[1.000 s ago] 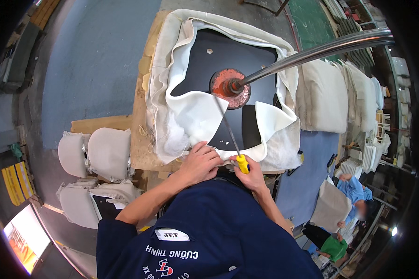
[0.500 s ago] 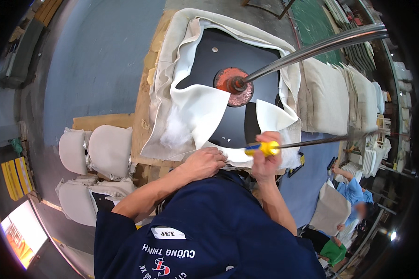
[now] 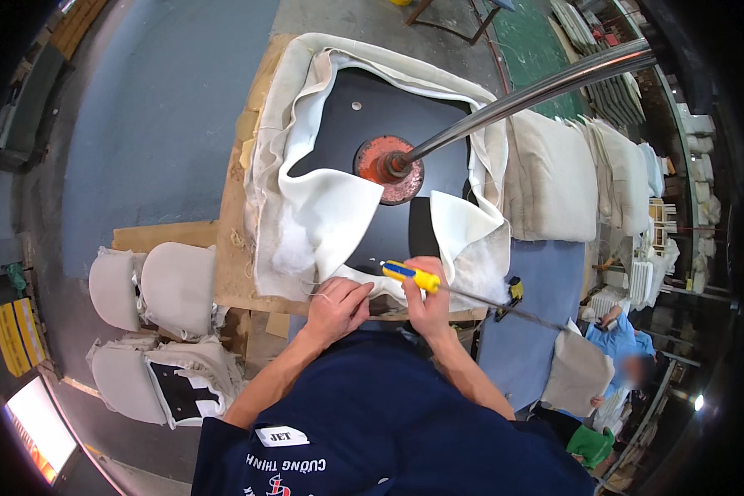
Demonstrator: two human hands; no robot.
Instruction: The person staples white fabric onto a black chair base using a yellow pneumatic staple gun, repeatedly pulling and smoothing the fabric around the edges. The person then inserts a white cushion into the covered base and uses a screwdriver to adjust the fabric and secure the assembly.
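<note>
My right hand (image 3: 428, 302) is closed round the yellow and blue handle (image 3: 412, 276) of a screwdriver-like tool, whose long thin metal shaft (image 3: 504, 309) points out to the right. With bent fingers, my left hand (image 3: 337, 307) grips the near edge of the white foam sheet (image 3: 347, 194) on a seat cushion. Beige cover fabric (image 3: 260, 165) and the foam stand up loosely round a black seat board (image 3: 339, 136). Fluffy white wadding (image 3: 293, 245) shows at the near left corner. A red round pad (image 3: 370, 157) on a metal pole (image 3: 529, 91) rests on the board.
Covered seats (image 3: 178, 285) are stacked at the left, and beige cushions (image 3: 554, 174) stand in a row on the right. A wooden worktop (image 3: 236, 273) lies under the cushion. A small black and yellow tool (image 3: 514, 291) is at the right. Beyond it a co-worker in blue (image 3: 616, 347) handles beige fabric.
The tool's handle has turned and moved left and slightly down, closer to my left hand. My left hand has shifted left along the near edge. The whole view has moved a little.
</note>
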